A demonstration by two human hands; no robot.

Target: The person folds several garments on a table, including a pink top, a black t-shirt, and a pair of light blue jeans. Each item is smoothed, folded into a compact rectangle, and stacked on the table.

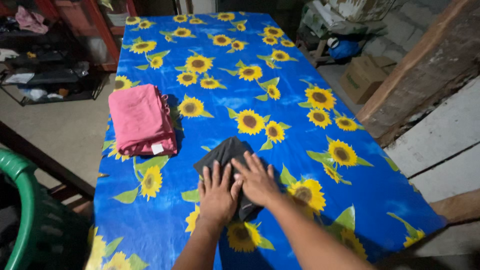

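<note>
2 bare hands lie flat on a small dark grey cloth [226, 156] near the front middle of a long table [150, 230]. The left hand [216, 194] presses palm-down on the cloth's near left part, its fingers spread a little and pointing away from the person. The right hand [257, 179] lies just beside it, touching it at the thumb side, fingers straight and close together, angled toward the upper left over the cloth. Neither hand grips anything; both rest open on the fabric.

The cloth looks soft and matte, folded into a rough rectangle set at a slant, with its far corner clear of the hands and its near end partly hidden beneath them. It is flat, with no pattern visible.

The table is covered by a glossy blue sheet printed with yellow sunflowers and green leaves; its surface shines in patches like plastic or oilcloth. Well apart from the grey cloth, toward the left edge, sits a folded pink fabric [142, 120], thick, stacked in several layers, with a small white tag at its near corner.

At the lower left a green plastic basket [22, 200] shows its rounded rim and slotted wall; what it contains cannot be told. On the floor at the upper right stands a brown cardboard box [364, 76], its contents not visible, beside a rough wooden beam [425, 65].
</note>
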